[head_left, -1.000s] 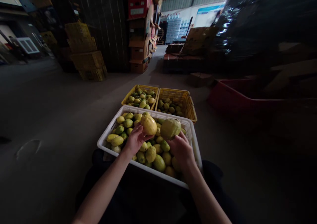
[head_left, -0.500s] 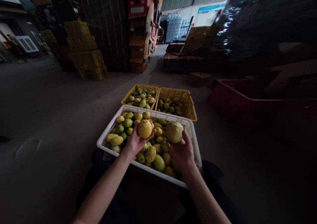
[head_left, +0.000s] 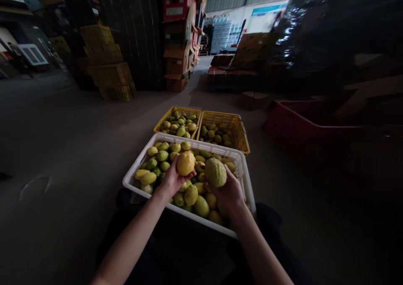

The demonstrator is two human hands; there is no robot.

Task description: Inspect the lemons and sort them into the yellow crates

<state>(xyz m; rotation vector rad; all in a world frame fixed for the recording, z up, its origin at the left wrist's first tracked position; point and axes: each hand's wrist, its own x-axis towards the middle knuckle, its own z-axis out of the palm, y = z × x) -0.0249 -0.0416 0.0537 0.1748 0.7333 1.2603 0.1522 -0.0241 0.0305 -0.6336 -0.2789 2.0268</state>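
Observation:
A smooth yellow lemon (head_left: 186, 163) rests in my left hand (head_left: 171, 181), with the fingers curled round it from below. My right hand (head_left: 229, 194) grips a bumpy, greenish lemon (head_left: 215, 172), large and ridged. Both fruits are held up a little way apart over a white plastic crate (head_left: 141, 194). Inside that crate lie many yellow and green lemons (head_left: 201, 206), some of them hidden under my hands.
Beyond the white crate stand two yellow crates, the left one (head_left: 156, 126) well filled with lemons and the right one (head_left: 244, 134) partly filled. A red bin (head_left: 296, 119) is at right. Stacked yellow crates (head_left: 108, 73) and cardboard boxes (head_left: 175, 64) stand farther back.
My right hand has moved slightly left and down and has turned the greenish lemon. In my left hand the yellow lemon has rotated, its end no longer facing me.

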